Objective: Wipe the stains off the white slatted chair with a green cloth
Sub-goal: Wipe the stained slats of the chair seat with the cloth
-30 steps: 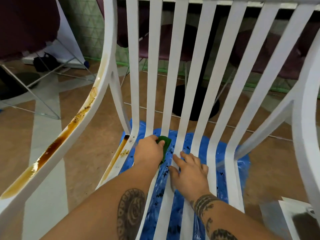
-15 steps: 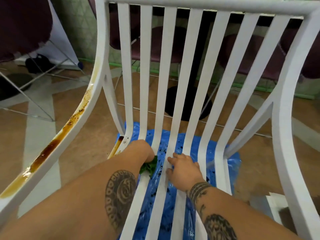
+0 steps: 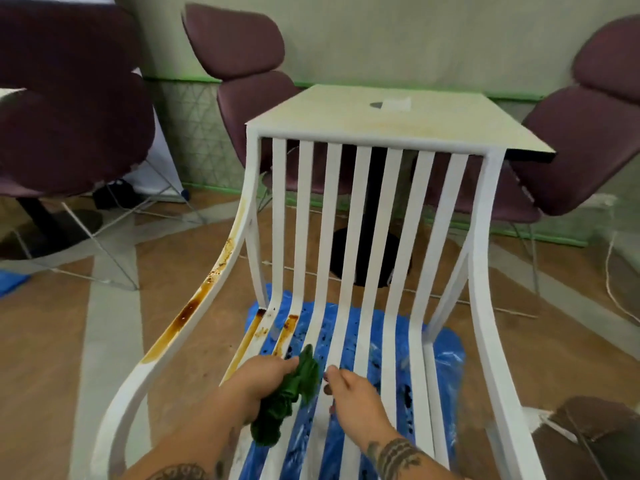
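Low in the frame's centre, my left hand (image 3: 266, 379) clutched the cloth (image 3: 287, 400) over the chair (image 3: 481, 237) seat, and my right hand (image 3: 349, 386) pinched a slat (image 3: 354, 220). Wiping seemed under way; the brown stains (image 3: 183, 317) at left likely needed rubbing next.

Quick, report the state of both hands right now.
Left hand: closed, holding the green cloth.
Right hand: closed, fingers curled round a white seat slat.
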